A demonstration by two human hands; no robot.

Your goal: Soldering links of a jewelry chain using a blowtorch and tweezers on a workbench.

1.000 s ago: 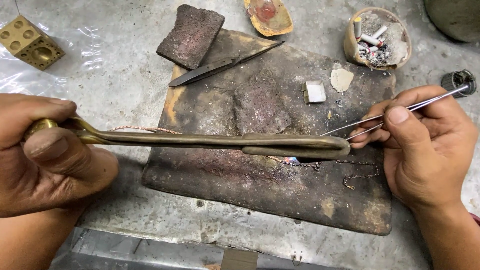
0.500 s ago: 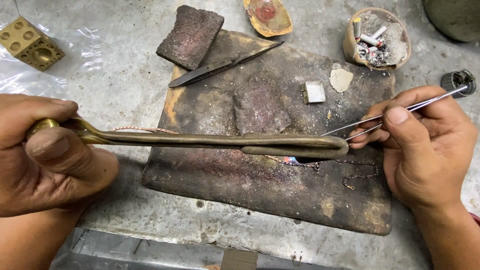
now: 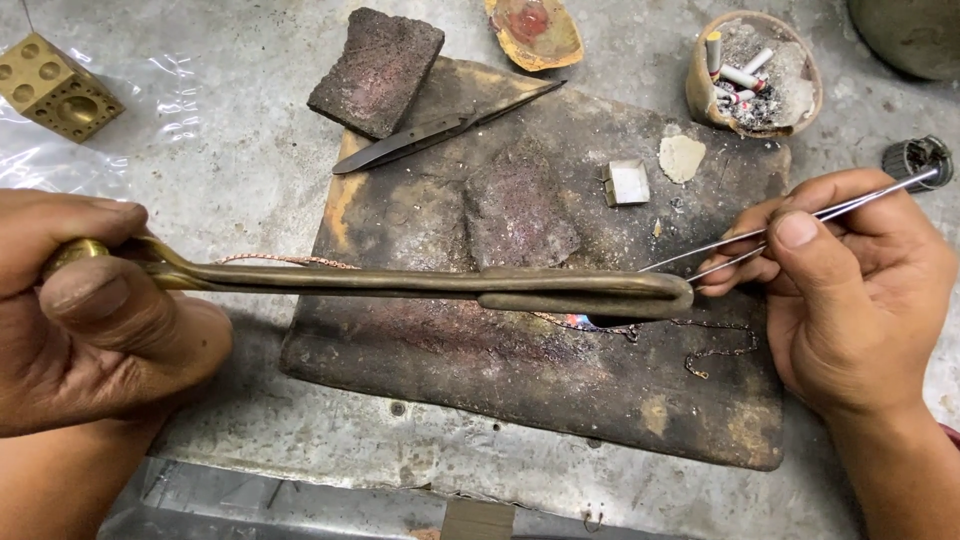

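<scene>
While the left hand (image 3: 100,320) grips the torch (image 3: 420,285), flame meets chain (image 3: 700,350).
Right hand (image 3: 860,290) fingers pinch tweezers (image 3: 800,220), tips just beyond them, beside the chain on the block (image 3: 520,380).

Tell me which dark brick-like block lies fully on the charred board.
The flat block in the board's middle, above the brass blowpipe; the other block overhangs the board's top-left corner.

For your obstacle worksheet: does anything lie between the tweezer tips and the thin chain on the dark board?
Yes. The brass blowpipe held by the left hand crosses above the chain, and the tweezers in the right hand disappear behind its curved end.
</scene>
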